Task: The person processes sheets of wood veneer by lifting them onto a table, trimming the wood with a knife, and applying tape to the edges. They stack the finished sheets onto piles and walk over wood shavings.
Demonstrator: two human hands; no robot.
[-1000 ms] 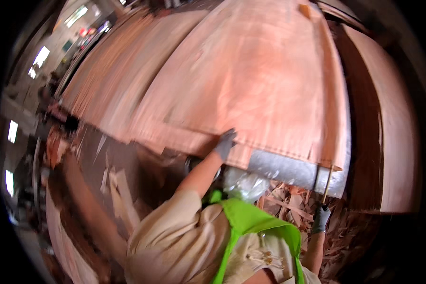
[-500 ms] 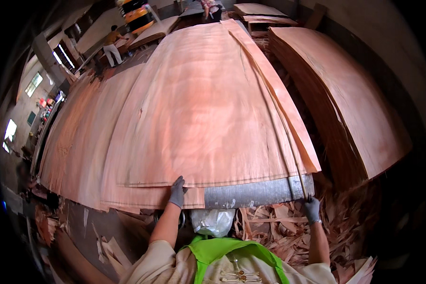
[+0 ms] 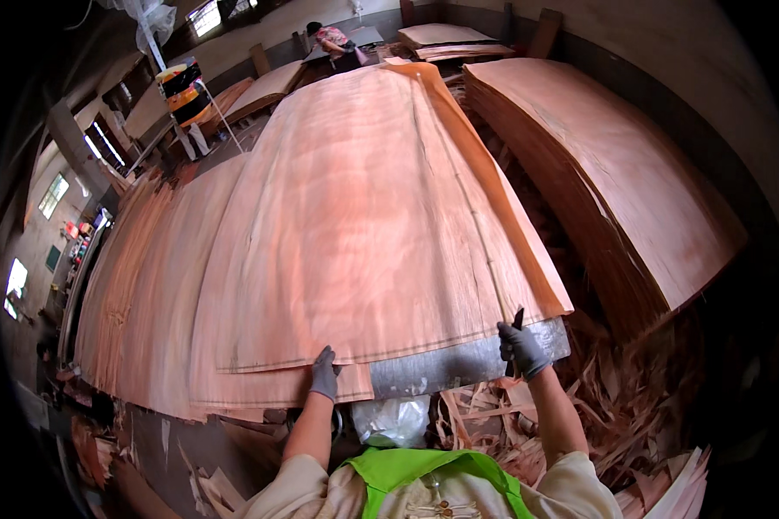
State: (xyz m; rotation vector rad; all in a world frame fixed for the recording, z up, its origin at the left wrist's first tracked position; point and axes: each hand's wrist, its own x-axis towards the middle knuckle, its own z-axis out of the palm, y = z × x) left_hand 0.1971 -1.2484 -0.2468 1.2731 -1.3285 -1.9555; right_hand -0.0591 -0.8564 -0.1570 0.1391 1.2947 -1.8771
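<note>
Both gloved hands, left hand (image 3: 324,374) flat, right hand (image 3: 521,348) seemingly closed around a dark tool, rest at the near edge of the thin, floppy, brittle veneer sheet (image 3: 368,216).

Dim workshop, bright windows (image 3: 206,16), scrap-littered floor (image 3: 640,406)

Place type: wood veneer workshop, industrial hall.
Main evidence: large thin veneer sheets (image 3: 363,216) laid in overlapping layers across a long metal tabletop (image 3: 459,368).
Stock: further veneer stack (image 3: 614,164) at right, more stacks (image 3: 441,39) near the far wall.
Waste: veneer offcuts and strips (image 3: 632,406) littering the floor.
Building: bare walls, high windows (image 3: 203,16) admitting daylight.
Staff: another person (image 3: 333,41) working at the far end.
</note>
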